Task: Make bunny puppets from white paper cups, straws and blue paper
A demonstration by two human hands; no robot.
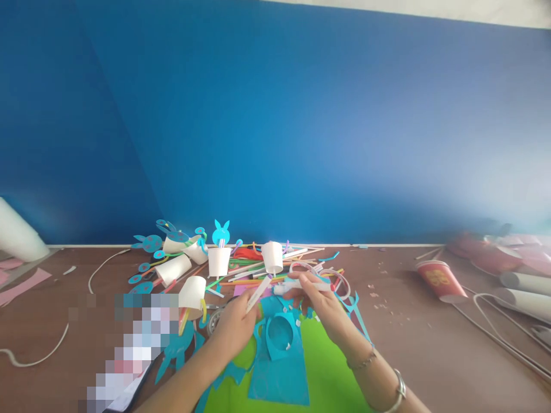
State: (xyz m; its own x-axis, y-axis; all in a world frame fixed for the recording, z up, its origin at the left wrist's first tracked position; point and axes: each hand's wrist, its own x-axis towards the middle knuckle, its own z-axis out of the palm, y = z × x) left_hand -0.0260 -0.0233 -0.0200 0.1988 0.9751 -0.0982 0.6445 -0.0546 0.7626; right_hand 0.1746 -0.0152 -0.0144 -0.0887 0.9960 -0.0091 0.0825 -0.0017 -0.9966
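Note:
My left hand (236, 327) is closed around a slim white stick with a purple tip (259, 295), held slanted. My right hand (317, 298) grips a white pen-shaped tube (295, 286) that points left; its exact kind is unclear. The two held things are close but apart. Below them lies a blue paper sheet with a round cutout (279, 384) on a green sheet (331, 367). Blue paper scraps (235, 373) surround it. Just beyond my hands stands a white paper cup (272, 257) with curled pipe-cleaner-like arms.
White cups with blue rabbit heads (221, 233) stand or lie at the back left. Colored sticks (245, 269) and tape rolls (340, 284) are heaped behind my hands. To the right are a red paper cup (439, 281), cables (495, 341) and white rolls (523, 301). A blue wall (275, 126) rises behind.

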